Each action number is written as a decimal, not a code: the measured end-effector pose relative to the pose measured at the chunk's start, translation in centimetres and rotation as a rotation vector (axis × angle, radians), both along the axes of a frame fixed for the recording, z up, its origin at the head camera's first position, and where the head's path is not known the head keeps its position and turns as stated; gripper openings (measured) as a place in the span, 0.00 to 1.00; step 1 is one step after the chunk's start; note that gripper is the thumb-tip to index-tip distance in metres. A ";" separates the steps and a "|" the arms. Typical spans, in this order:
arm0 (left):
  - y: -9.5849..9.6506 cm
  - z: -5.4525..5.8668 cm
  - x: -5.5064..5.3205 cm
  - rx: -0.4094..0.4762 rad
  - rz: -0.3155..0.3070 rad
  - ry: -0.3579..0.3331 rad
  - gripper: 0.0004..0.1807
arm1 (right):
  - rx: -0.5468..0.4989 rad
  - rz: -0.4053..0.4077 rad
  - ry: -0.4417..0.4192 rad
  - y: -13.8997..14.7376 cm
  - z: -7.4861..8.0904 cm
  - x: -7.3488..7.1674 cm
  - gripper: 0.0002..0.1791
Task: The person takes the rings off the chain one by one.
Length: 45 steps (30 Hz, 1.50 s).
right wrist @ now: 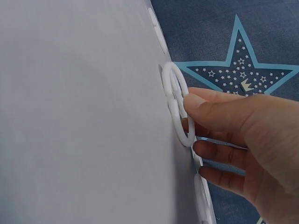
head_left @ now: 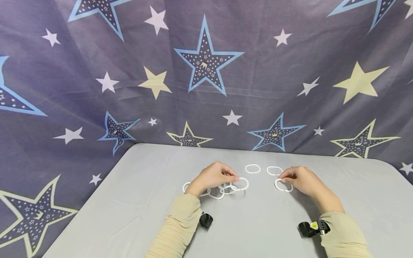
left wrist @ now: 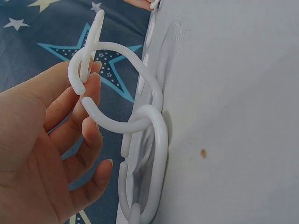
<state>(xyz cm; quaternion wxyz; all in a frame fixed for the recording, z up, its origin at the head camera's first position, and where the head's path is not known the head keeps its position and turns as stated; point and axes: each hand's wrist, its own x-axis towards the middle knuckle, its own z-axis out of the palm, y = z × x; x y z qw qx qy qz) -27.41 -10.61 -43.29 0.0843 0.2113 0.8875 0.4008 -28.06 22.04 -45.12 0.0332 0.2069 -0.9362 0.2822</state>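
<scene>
My left hand (head_left: 214, 176) pinches the end link (head_left: 247, 184) of a chain of white plastic links between thumb and fingertips. In the left wrist view, that held link (left wrist: 96, 28) stands nearly upright and hooks through a C-shaped link (left wrist: 117, 46) with a small gap in its side. A further link (left wrist: 161, 163) hangs below it. The rest of the chain (head_left: 216, 197) trails left over the table, partly hidden behind the left hand. My right hand (head_left: 303, 179) holds a single white link (right wrist: 169, 86) by its edge, between thumb and forefinger, just at the tabletop.
Two loose white links, one on the left (head_left: 252, 172) and one on the right (head_left: 274, 167), lie beyond the hands on the grey table (head_left: 251, 229). A star-patterned curtain (head_left: 206, 107) hangs along the table's far and left edges.
</scene>
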 end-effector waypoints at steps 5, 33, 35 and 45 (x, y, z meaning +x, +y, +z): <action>0.0 0.1 0.0 -0.001 0.004 0.008 0.07 | -0.002 -0.003 0.005 -0.1 0.1 0.0 0.02; -1.0 0.5 0.0 0.087 -0.001 -0.036 0.08 | -0.310 0.073 -0.096 -3.7 0.9 0.5 0.09; -1.1 0.4 0.0 0.091 -0.002 -0.039 0.08 | -0.323 0.086 -0.123 -4.1 0.8 0.5 0.09; -1.1 0.4 -0.3 0.100 -0.006 -0.030 0.08 | -0.398 0.139 -0.269 -6.1 0.5 0.8 0.14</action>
